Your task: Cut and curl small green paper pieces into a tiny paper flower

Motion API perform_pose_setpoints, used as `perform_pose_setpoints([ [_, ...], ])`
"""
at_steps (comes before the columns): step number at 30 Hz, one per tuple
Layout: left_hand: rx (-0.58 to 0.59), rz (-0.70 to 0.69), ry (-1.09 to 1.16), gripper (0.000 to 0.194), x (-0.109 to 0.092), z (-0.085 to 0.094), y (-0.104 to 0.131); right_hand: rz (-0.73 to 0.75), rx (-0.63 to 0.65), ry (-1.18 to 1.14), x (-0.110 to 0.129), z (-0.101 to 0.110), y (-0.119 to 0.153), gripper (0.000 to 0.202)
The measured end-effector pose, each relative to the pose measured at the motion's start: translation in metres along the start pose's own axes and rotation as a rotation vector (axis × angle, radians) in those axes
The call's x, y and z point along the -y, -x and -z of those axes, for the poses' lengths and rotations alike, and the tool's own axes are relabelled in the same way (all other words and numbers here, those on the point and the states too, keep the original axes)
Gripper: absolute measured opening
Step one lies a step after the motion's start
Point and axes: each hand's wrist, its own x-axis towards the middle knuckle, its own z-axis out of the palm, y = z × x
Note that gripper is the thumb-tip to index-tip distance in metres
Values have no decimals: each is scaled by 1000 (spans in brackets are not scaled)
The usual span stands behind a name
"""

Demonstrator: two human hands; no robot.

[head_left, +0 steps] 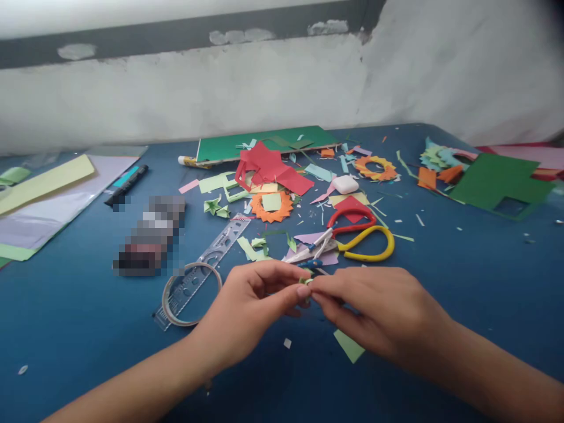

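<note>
Between the fingertips of both hands is a small folded piece of light green paper (pixel 305 282), mostly covered by the fingers. My left hand (pixel 259 305) pinches it between thumb and fingers from the left. My right hand (pixel 374 302) grips its right side with thumb and forefinger. Just beyond the hands lie scissors (pixel 370 255) with one red and one yellow handle loop, their blades among paper scraps. A roll of tape (pixel 166 302) rests on a clear plastic ruler (pixel 224 238) to the left of my left hand. Near my right hand is a pale green paper square (pixel 350 345).
Orange folded-paper rings (pixel 286 212), red paper (pixel 264 167) and many scraps cover the table's middle. A green board (pixel 264 144) lies by the wall. Paper sheets (pixel 57 194) are at left, dark green paper (pixel 489 182) at right. A white case (pixel 345 184) sits behind the scissors.
</note>
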Motion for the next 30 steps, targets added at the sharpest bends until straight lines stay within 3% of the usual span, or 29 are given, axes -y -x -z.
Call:
perform_pose_setpoints([
  [20, -99, -102, -218, 10, 2, 1, 0, 64, -39, 155, 4, 5, -3, 19],
  [26, -33, -91, -155, 9, 4, 0, -1, 46, -19, 155, 5, 1, -2, 16],
  [30, -51, -46, -111, 8, 4, -1, -1, -12, -46, 119, 5, -2, -3, 15],
])
